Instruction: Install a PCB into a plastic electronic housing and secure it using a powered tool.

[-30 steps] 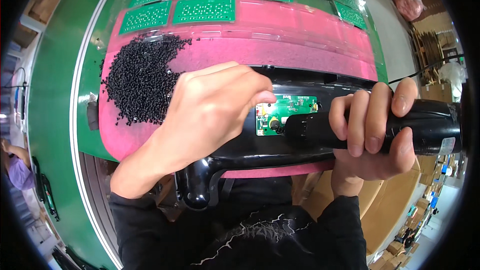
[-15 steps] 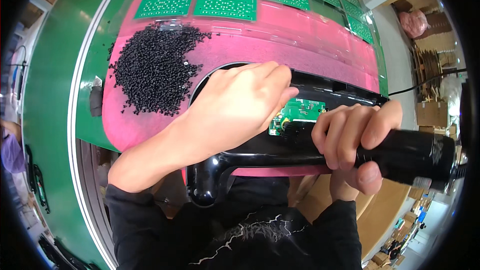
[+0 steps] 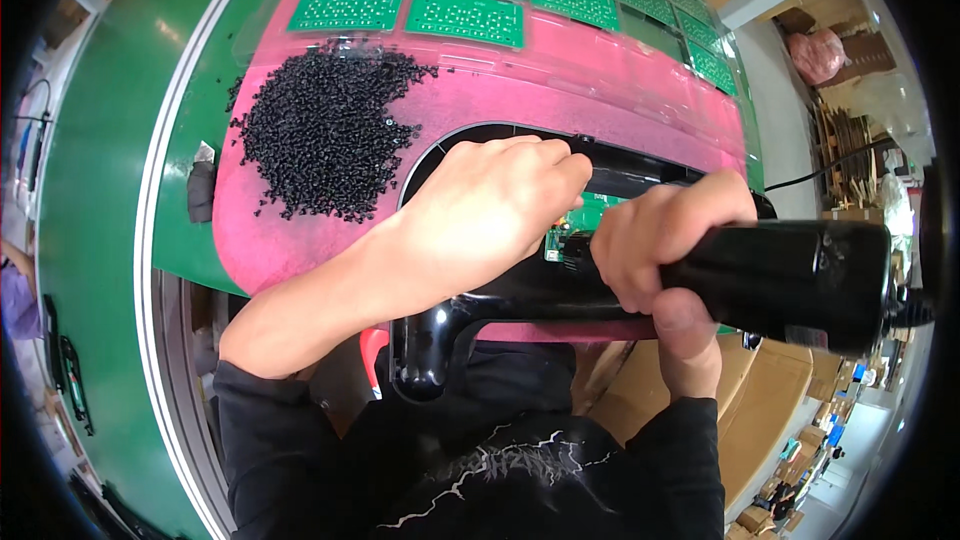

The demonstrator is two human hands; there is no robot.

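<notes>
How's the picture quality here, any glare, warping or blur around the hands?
Head view: strong fisheye warping bends the green belt edge; black corners ring the frame; glare streaks the black power screwdriver in the right hand; the left hand and the pile of black screws look sharp.

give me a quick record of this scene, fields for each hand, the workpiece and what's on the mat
left hand: rests on the black housing, fingertips at its opening
right hand: gripped around a black power screwdriver
inside housing: small green circuit board, partly hidden
pink mat: pile of black screws
behind: rows of green circuit boards
</notes>
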